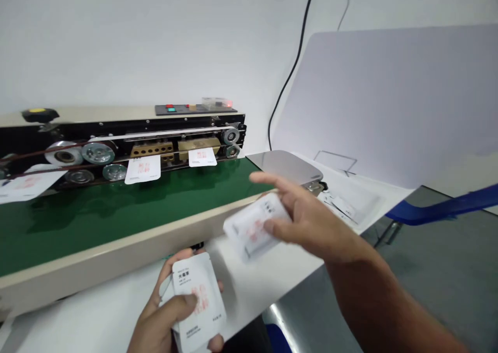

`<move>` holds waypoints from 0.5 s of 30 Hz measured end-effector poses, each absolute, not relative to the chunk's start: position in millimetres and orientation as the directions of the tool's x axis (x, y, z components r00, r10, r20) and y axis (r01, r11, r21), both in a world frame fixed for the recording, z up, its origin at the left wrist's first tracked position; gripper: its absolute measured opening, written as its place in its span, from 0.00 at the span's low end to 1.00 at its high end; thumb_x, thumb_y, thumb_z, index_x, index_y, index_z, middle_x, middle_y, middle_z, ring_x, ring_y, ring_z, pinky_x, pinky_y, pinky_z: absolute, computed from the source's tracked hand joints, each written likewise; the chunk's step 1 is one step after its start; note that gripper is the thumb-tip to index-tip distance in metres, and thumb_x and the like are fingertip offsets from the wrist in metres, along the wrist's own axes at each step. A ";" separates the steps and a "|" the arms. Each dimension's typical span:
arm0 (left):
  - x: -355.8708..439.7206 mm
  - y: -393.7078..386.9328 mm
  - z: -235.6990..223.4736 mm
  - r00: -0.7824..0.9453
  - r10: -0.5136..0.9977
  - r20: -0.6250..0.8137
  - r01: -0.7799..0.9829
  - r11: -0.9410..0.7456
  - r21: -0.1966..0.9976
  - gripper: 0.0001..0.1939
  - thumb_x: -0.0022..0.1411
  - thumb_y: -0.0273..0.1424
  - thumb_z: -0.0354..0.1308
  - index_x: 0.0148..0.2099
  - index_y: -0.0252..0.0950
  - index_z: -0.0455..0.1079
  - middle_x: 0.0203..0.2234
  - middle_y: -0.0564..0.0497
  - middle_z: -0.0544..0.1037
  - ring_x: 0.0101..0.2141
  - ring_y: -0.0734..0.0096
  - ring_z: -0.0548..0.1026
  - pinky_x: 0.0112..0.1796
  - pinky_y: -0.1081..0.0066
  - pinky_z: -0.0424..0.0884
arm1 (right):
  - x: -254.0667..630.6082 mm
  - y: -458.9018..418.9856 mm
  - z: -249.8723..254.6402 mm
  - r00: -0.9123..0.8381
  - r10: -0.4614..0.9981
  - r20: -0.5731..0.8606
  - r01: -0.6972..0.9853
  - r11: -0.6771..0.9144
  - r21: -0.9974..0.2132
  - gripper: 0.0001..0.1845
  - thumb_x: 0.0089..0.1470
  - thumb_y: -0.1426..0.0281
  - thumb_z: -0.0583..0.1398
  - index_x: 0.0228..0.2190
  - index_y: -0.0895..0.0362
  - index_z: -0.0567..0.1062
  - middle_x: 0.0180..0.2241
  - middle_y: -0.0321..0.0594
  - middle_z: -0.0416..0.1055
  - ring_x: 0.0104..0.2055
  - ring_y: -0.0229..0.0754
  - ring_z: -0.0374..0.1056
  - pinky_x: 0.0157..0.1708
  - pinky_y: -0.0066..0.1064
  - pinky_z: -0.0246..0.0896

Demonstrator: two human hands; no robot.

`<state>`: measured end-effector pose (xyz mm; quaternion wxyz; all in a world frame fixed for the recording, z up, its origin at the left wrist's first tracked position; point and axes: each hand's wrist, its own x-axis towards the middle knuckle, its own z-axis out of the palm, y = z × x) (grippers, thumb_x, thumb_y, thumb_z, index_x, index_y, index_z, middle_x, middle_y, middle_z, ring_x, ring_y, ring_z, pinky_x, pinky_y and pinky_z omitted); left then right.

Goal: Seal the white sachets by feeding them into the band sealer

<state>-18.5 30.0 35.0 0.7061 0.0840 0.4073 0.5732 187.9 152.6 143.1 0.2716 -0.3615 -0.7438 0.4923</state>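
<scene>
My left hand (163, 311) grips a white sachet with red print (198, 301) low in the view, thumb across its face. My right hand (311, 223) pinches a second, slightly blurred white sachet (254, 228) between thumb and fingers, above the beige front edge of a band sealer's green conveyor belt (97, 223). Two more sachets (142, 168) (202, 157) stand upright against the belt's far side, at the sealer's rollers and brass blocks (151, 149). Another sachet (27, 184) lies at the far left, partly cut off by the frame.
A steel scale platform (286, 166) stands beyond my right hand, with loose sachets (342, 207) on the white table (249, 285) beside it. A white sheet (389, 98) rises behind them. A blue chair back (439, 207) sits right, above a grey floor.
</scene>
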 end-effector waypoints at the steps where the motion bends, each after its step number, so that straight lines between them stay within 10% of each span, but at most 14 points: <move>1: -15.6 30.3 36.0 0.040 0.895 -0.444 -0.746 0.322 0.582 0.35 0.60 0.24 0.54 0.64 0.49 0.46 0.41 0.42 0.79 0.28 0.49 0.78 0.23 0.56 0.73 | 180.5 146.0 139.8 -0.632 0.775 0.019 0.326 0.288 -0.900 0.38 0.50 0.76 0.60 0.61 0.54 0.55 0.37 0.41 0.73 0.37 0.44 0.73 0.32 0.34 0.72; 15: 5.1 35.5 42.3 0.032 0.944 -0.329 -0.775 0.231 0.588 0.53 0.47 0.34 0.72 0.65 0.46 0.40 0.37 0.42 0.80 0.22 0.51 0.78 0.24 0.60 0.73 | 143.3 119.1 97.4 -0.385 0.908 0.167 0.276 0.286 -0.918 0.42 0.59 0.58 0.58 0.64 0.51 0.41 0.48 0.50 0.71 0.42 0.51 0.73 0.37 0.44 0.72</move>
